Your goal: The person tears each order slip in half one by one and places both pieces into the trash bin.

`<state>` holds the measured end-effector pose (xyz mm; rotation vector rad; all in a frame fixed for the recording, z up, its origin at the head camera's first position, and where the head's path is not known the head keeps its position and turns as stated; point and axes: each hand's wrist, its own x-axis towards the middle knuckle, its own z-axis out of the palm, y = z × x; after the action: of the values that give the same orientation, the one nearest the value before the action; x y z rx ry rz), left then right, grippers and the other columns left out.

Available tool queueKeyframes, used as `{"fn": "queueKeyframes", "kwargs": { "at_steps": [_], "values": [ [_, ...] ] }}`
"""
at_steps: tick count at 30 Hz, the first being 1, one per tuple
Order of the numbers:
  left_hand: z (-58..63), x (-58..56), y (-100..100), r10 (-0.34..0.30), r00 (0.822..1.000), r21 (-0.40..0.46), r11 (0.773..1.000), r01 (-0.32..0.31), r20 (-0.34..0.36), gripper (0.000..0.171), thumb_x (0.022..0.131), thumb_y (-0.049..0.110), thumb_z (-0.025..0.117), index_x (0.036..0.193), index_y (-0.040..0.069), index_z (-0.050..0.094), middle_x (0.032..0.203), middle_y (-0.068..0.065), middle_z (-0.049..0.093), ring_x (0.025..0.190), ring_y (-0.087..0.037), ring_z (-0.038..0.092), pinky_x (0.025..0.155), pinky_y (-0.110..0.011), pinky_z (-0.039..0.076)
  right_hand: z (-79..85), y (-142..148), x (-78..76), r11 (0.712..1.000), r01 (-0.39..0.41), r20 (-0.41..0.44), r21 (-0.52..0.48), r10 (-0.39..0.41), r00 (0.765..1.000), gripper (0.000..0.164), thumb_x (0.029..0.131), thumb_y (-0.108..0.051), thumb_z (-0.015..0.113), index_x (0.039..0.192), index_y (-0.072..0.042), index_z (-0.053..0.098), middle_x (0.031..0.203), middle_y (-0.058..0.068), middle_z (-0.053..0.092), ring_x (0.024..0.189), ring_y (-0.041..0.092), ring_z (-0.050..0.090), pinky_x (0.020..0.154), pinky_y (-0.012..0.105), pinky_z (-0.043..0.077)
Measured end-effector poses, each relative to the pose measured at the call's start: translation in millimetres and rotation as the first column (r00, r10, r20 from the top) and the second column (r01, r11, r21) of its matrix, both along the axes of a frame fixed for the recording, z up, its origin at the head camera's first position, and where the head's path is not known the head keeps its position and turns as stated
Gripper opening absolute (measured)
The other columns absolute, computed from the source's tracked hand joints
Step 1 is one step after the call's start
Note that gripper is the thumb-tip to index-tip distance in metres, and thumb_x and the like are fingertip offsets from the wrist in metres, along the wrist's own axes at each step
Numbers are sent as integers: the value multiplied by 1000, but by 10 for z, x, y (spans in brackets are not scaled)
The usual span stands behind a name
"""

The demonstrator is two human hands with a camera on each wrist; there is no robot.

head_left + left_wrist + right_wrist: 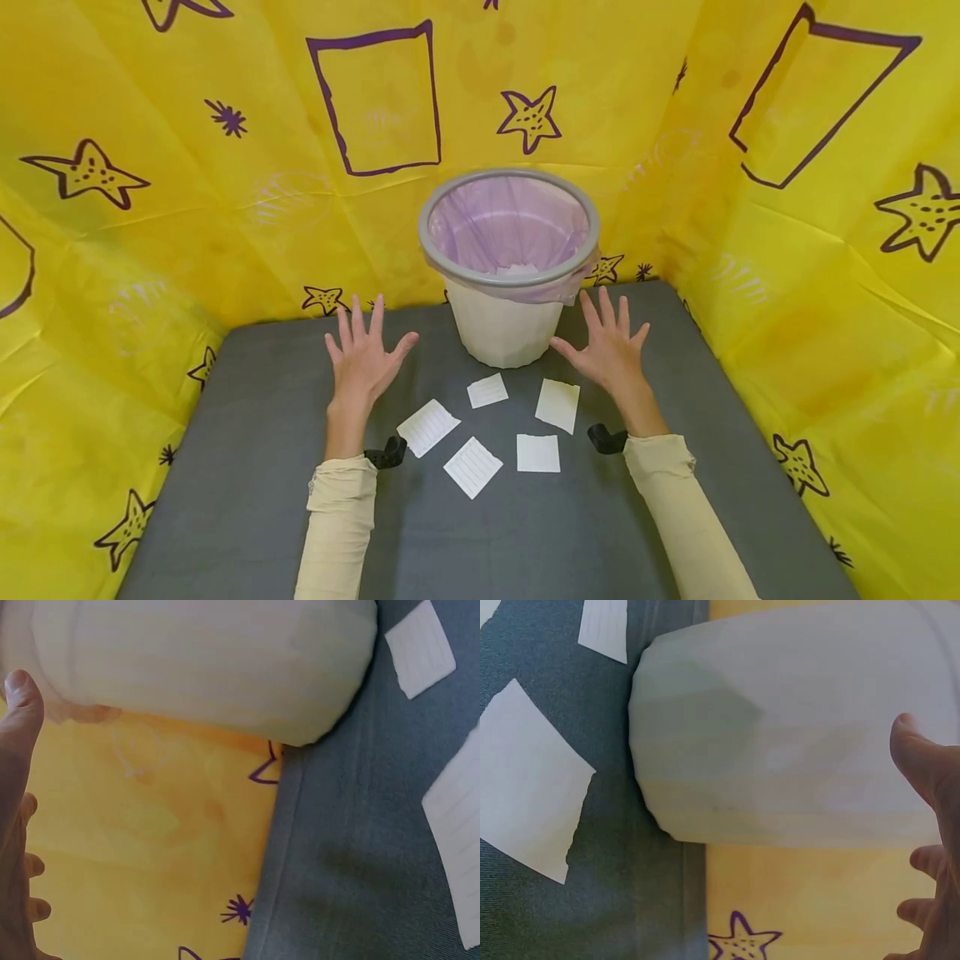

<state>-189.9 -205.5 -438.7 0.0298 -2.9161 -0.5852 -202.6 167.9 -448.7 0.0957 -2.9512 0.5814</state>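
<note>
My left hand [362, 357] is spread with straight fingers to the left of a white trash bin [504, 329] and holds nothing. On the bin's other side my right hand [609, 348] is likewise spread, its thumb near the bin wall; whether it touches cannot be told. The bin has a grey rim and a purple liner [487, 225], with some white paper [517, 269] inside. Several torn pieces of lined paper lie before the bin, among them a left piece [428, 427], a front piece [472, 468] and a right piece [557, 406].
A grey cloth covers the table [480, 550]. Yellow curtains [262, 242] with purple drawings stand behind it and along both sides. Near each sleeve cuff sits a black wrist camera, the left one [387, 452] and the right one [606, 438].
</note>
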Motion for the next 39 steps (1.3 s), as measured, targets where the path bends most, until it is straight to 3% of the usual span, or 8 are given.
{"fn": "queueKeyframes", "kwargs": {
  "at_steps": [6, 10, 16, 21, 27, 33, 39],
  "values": [
    [44, -22, 78, -16, 1000, -1, 1000, 16, 6, 91, 87, 78, 37, 157, 32, 1, 164, -11, -9, 150, -43, -6, 110, -75, 0, 8, 4, 9, 1000, -4, 26, 3, 4, 1000, 95, 83, -72, 53, 156, -25, 16, 164, 14, 8, 148, 50, 3, 100, 84, 4],
    [-41, -21, 191, -7, 999, -15, 1000, 8, 35, 92, 86, 80, 33, 156, 34, -3, 164, -10, -10, 150, -42, -6, 111, -74, 1, -45, 14, 48, 1000, 2, 46, -2, -2, 999, 95, 83, -70, 55, 156, -23, 18, 164, 14, 8, 148, 50, 4, 100, 84, 3],
    [-177, -67, 485, -91, 992, 23, 996, 90, 91, 93, 84, 82, 33, 156, 34, -2, 164, -9, -10, 151, -39, -7, 113, -72, 2, -179, -70, 117, 1000, -27, 85, -6, 28, 996, 96, 82, -72, 54, 156, -22, 17, 164, 15, 10, 147, 50, 5, 100, 85, 4],
    [-210, -49, 505, -73, 994, 0, 997, 74, 81, 93, 85, 81, 34, 157, 32, 2, 165, -11, -3, 151, -39, -3, 112, -72, 5, -217, -115, 134, 999, -41, 90, -21, 43, 995, 97, 82, -73, 54, 156, -23, 16, 164, 14, 10, 148, 49, 4, 100, 85, 5],
    [-229, 55, 461, -59, 995, -1, 998, 59, 77, 92, 85, 80, 36, 157, 32, 2, 165, -9, -5, 152, -39, -2, 113, -72, 4, -217, -136, 196, 999, -36, 77, -21, 37, 996, 96, 83, -71, 55, 156, -24, 16, 163, 15, 12, 148, 49, 6, 101, 84, 5],
    [-387, 259, 576, -86, 987, 25, 996, 83, 138, 92, 86, 78, 39, 157, 31, 3, 165, -11, -2, 152, -39, -1, 112, -73, 5, -343, -357, 387, 997, -79, 92, -22, 81, 992, 95, 81, -72, 55, 155, -22, 23, 162, 14, 17, 147, 47, 13, 103, 82, 12],
    [-456, 347, 572, -47, 990, 25, 999, 44, 134, 89, 88, 76, 39, 157, 31, 6, 165, -10, 1, 152, -38, 2, 113, -71, 7, -386, -524, 451, 995, -102, 62, -9, 103, 993, 93, 81, -72, 55, 154, -24, 25, 161, 12, 22, 148, 44, 16, 104, 79, 16]
  ]
}}
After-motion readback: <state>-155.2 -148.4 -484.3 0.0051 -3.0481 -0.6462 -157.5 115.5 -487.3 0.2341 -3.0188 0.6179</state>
